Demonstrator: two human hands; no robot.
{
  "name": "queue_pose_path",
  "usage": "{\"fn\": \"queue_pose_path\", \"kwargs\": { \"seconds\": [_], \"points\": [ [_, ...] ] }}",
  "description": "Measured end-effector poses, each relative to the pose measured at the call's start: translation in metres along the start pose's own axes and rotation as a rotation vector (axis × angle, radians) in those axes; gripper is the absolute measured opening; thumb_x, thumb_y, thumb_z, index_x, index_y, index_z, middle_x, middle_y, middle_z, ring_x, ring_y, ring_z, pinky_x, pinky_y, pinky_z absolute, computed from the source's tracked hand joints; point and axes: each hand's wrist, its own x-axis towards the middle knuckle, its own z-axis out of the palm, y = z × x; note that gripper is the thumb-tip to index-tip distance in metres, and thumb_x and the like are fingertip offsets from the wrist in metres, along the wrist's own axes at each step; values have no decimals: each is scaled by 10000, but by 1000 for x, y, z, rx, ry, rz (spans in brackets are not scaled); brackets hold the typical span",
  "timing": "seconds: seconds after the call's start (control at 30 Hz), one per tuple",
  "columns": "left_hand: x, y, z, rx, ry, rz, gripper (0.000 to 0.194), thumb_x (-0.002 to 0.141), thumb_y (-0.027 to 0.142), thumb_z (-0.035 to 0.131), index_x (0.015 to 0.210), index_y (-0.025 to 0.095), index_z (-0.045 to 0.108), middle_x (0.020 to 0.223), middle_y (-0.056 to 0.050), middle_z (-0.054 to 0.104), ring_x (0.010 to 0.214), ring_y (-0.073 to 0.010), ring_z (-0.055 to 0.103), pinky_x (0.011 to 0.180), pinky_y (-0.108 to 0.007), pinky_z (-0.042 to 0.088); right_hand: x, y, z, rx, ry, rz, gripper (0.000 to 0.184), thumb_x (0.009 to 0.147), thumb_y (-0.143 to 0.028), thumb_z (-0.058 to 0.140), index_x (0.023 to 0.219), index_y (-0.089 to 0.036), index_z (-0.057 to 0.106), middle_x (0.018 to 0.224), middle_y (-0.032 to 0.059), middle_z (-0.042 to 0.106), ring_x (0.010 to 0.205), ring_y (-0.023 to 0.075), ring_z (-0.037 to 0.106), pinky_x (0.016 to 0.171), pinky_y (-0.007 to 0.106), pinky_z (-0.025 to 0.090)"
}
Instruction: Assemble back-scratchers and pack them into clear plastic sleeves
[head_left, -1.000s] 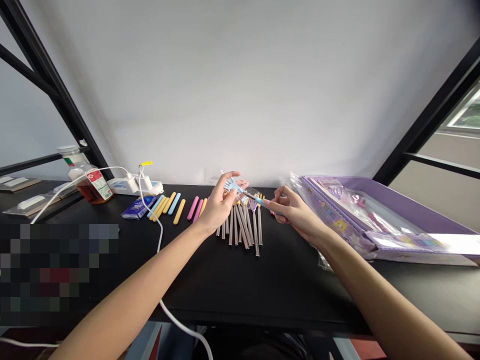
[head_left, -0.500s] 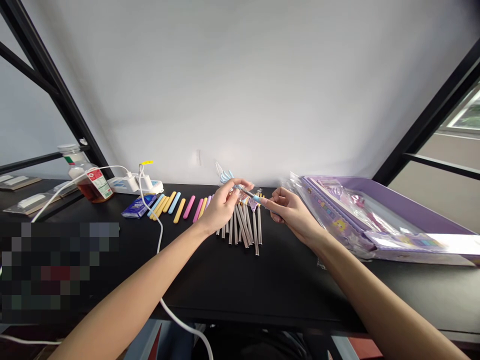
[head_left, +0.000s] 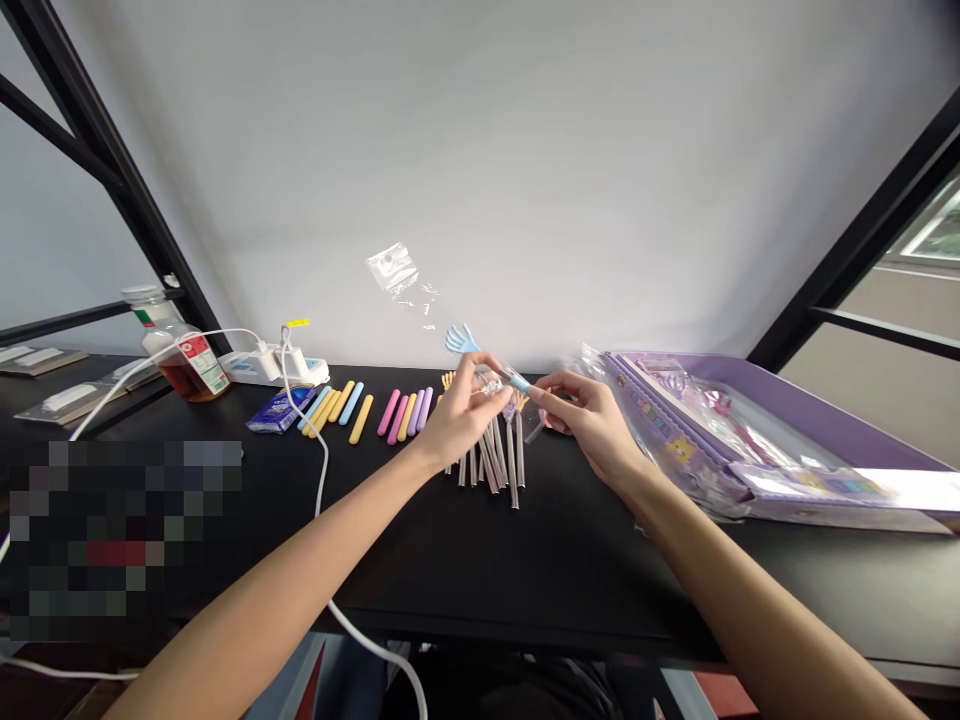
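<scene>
The clear wrapper [head_left: 392, 268] has swung up into plain sight beyond the left hand [head_left: 459, 412], its flat end spread in front of the wall, and the two hands are closer together than a moment ago; this suggests the wrapper and the blue-headed stick [head_left: 461, 340] are being handled as one piece, though whether the stick is inside is hard to tell. The left hand is nearly closed, thumb and forefinger pinching the film around the middle; the right hand [head_left: 581, 405] is closed in a fingertip pinch on the stick's light-blue end, just beside the left fingertips. The stick's fingered head pokes out just past the left hand, on its far side. Counting on the bench [head_left: 600, 600]: left of the left hand lie eleven rounded bars, being five yellow bars [head_left: 361, 419], two blue bars [head_left: 351, 403], two pink bars [head_left: 388, 412] and two purple bars [head_left: 424, 409]. Under and between the hands fan several metal rods [head_left: 512, 465], overlapping too much for a sure count. Farther left are one blue packet [head_left: 276, 411], one power strip [head_left: 311, 372] with two plugs, and one bottle [head_left: 187, 362] of brown liquid. One open purple box [head_left: 817, 395] sits right of the right hand.
</scene>
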Motion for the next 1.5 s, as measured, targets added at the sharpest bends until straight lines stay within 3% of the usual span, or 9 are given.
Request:
{"fn": "queue_pose_path", "kwargs": {
  "seconds": [0.07, 0.17, 0.33, 0.43, 0.63, 0.87, 1.1, 1.27, 1.5],
  "points": [
    [4, 0, -6, -36, 84, 24, 263, 934, 336, 658, 1147, 254, 526, 1194, -52, 641, 966, -167, 683, 877, -336, 581, 0, -3, -2, -30, -25, -5, 323, 800, -485, 772, 813, -182, 662, 729, -5, 574, 597, 103, 454, 547, 273, 334],
    [9, -4, -16, -43, 202, 31, 284, 888, 358, 709, 1107, 233, 578, 1067, -50, 690, 856, -164, 697, 801, -329, 609, -1, -8, -4, -61, -106, 1, 271, 800, -440, 759, 849, -191, 664, 774, 0, 609, 601, 109, 485, 562, 277, 377],
    [17, -7, -36, -77, 346, 12, 317, 873, 257, 705, 1171, 242, 598, 945, -27, 697, 800, -147, 707, 836, -337, 614, -1, -14, -10, -63, -283, 39, 359, 817, -430, 757, 1084, -204, 676, 741, 1, 655, 622, 150, 589, 628, 314, 504],
    [20, -3, -44, -107, 390, 7, 306, 898, 203, 649, 1192, 262, 589, 937, -15, 665, 863, -140, 704, 839, -314, 609, -1, -13, -17, -80, -374, 22, 368, 802, -417, 788, 1082, -201, 685, 790, 30, 716, 729, 198, 688, 745, 372, 571],
    [18, 4, -42, -197, 343, -55, 325, 896, 167, 636, 1195, 258, 549, 975, -24, 653, 843, -144, 705, 720, -289, 619, -1, -2, -19, -190, -461, -89, 271, 778, -415, 811, 919, -203, 714, 858, 43, 745, 846, 226, 730, 830, 387, 589],
    [16, 7, -40, -161, 265, -98, 351, 881, 237, 693, 1202, 251, 552, 1025, -48, 693, 797, -149, 702, 669, -276, 624, -4, 2, -10, -392, -173, -368, 372, 725, -543, 841, 824, -239, 651, 680, 13, 654, 584, 168, 578, 596, 330, 494],
    [7, 1, -21, -164, 48, -115, 385, 900, 296, 695, 1252, 267, 540, 1095, -64, 672, 935, -199, 713, 766, -346, 648, -2, 8, -13, -636, 49, -460, 430, 770, -640, 769, 807, -253, 586, 660, 9, 586, 551, 154, 474, 559, 306, 415],
    [2, -2, -12, -185, -69, -135, 388, 898, 375, 709, 1235, 246, 567, 1045, -66, 669, 917, -212, 707, 754, -380, 654, -3, 10, -13, -676, 29, -521, 396, 838, -614, 716, 795, -242, 589, 670, 12, 578, 560, 147, 470, 564, 298, 389],
    [4, -5, -16, -149, -74, -167, 342, 869, 364, 746, 1130, 181, 620, 896, -51, 675, 806, -179, 704, 783, -362, 627, -6, 5, -7, -638, -60, -509, 329, 839, -508, 748, 753, -236, 586, 659, 4, 551, 562, 140, 446, 561, 308, 369]
  ]
}}
